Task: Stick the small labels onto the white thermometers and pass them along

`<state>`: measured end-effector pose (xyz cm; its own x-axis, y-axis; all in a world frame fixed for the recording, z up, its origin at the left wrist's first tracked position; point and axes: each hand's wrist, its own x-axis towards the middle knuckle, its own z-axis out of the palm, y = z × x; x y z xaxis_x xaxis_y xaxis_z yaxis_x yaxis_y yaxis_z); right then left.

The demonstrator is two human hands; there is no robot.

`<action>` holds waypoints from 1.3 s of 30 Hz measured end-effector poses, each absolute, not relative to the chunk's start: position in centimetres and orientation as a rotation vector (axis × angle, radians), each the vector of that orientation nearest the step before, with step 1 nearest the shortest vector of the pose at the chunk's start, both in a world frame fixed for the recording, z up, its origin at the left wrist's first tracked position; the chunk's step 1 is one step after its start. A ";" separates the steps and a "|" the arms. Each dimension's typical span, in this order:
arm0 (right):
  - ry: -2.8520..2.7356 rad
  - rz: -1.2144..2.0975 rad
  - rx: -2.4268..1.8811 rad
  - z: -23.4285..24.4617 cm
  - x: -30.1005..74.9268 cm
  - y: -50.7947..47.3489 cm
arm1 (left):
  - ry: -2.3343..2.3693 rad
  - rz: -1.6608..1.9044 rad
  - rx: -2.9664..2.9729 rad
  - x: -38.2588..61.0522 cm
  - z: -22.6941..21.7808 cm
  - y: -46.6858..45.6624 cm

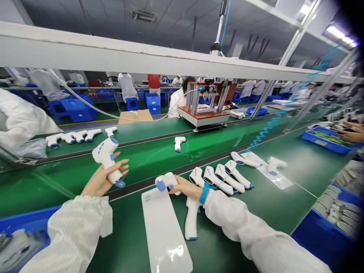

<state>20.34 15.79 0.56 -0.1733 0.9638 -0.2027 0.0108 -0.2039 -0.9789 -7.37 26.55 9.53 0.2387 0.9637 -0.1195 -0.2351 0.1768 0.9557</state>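
Note:
In my left hand (104,176) is a white gun-shaped infrared thermometer (104,152) with blue trim, its handle in my grip and its head up, over the near edge of the green belt. My right hand (180,185) is closed around another white thermometer (164,180), just above the top end of a glossy white sheet (166,235). Beneath my right wrist lies a further thermometer (191,222), its upper part hidden. To the right of that wrist several thermometers (218,180) lie in a slanting row on the green bench.
One thermometer (179,143) lies on the green conveyor belt (142,151). Beyond it stand a press-like fixture (204,110) and more thermometers (81,135). Blue bins (321,231) flank the bench. A co-worker's sleeve (22,117) is at left; another person's hands (351,131) are at right.

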 end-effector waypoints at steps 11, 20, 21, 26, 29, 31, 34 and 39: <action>-2.113 1.292 -1.585 2.1 26.8 11.3 | 0.554 1.086 0.970 -6.7 13.9 20.0; -2.359 0.213 -1.754 2.6 23.6 8.7 | 0.884 0.880 1.010 -6.8 12.3 13.6; -2.321 0.137 -1.768 2.0 22.5 7.5 | 0.895 0.871 0.999 -6.9 12.1 13.0; -2.201 -0.091 -1.938 -1.2 19.3 2.4 | 0.926 0.862 0.894 -7.2 11.0 11.2; -2.296 -0.081 -1.864 -1.9 21.1 0.9 | 0.927 0.845 0.839 -7.2 10.3 10.5; -2.419 -0.045 -1.748 -1.8 23.6 0.3 | 0.931 0.837 0.797 -6.9 9.5 9.9; -2.450 -0.040 -1.694 -1.0 26.9 -0.3 | 1.001 0.885 0.753 -6.2 7.8 8.7; -2.230 0.108 -1.730 1.4 23.4 0.8 | 1.196 1.099 0.805 -4.3 4.7 7.6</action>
